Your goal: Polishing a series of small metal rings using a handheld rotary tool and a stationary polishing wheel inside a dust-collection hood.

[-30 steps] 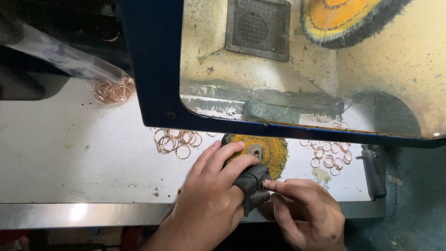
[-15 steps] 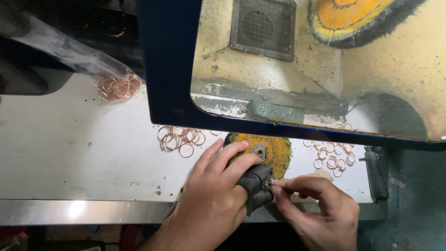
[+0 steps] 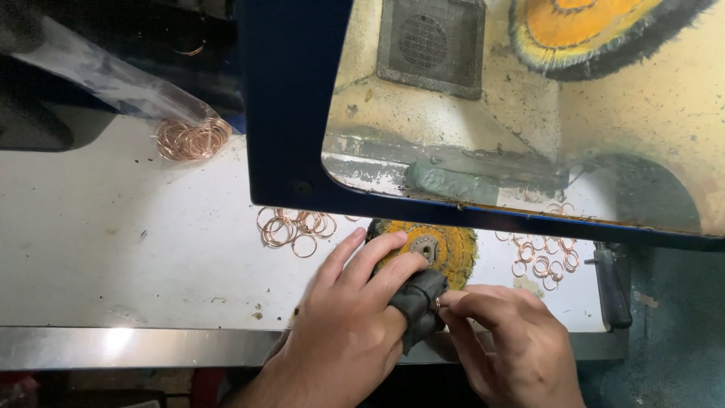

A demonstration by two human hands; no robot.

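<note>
My left hand [image 3: 355,317] grips a dark grey cloth pad [image 3: 418,306] at the desk's [image 3: 113,249] near edge; at three o'clock, touching it, my right hand [image 3: 506,340] pinches a small copper ring [image 3: 437,304], with the yellow buffing wheel [image 3: 445,245] at twelve.

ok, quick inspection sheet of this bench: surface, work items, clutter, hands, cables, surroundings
Surface: white bench top, specks of grit, metal front edge.
Work items: yellow buffing wheel lying flat; small ring pinched against dark cloth.
Clutter: loose copper rings left of the wheel, more rings to its right, bagged rings.
Hands: left hand holds the cloth; right hand fingers pinch the ring.
Cables: nothing seen.
Surroundings: blue-framed guard, dusty polishing wheel behind.
</note>
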